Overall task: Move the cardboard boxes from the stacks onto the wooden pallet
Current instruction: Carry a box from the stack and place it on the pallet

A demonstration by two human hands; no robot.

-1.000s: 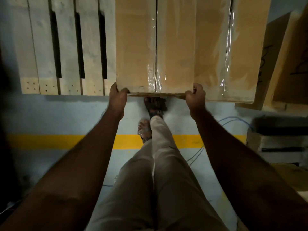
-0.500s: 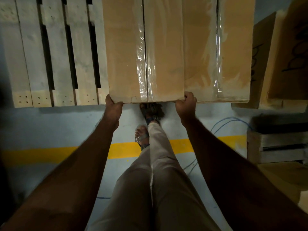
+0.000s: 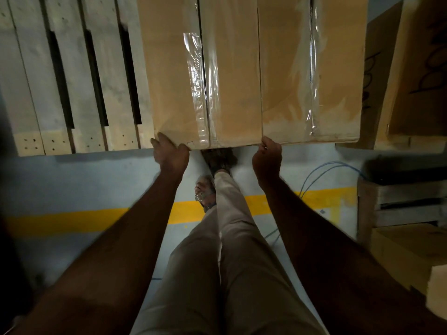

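Pale blue-grey concrete floor crossed by a yellow painted line fills the lower half of the frame, seen from above by a person standing with arms outstretched. A wooden pallet of pale slats occupies the upper left, its slats running up and down the frame. A cardboard box sealed with clear tape lies at upper centre, its long axis running up the frame away from the person, its near short edge facing the feet. A second cardboard box sits flush against it on the right, aligned the same way.

The left hand grasps the near left corner of the first box, fingers hooked over the corner. The right hand is clenched on the near edge where the two boxes meet; how far its fingers wrap under cannot be told.

Sandalled feet and beige trousers show between the forearms. Blue cables trail across the floor at centre right. More cartons with dark scrawled markings stand at upper right, above a grey wooden crate at the right edge.
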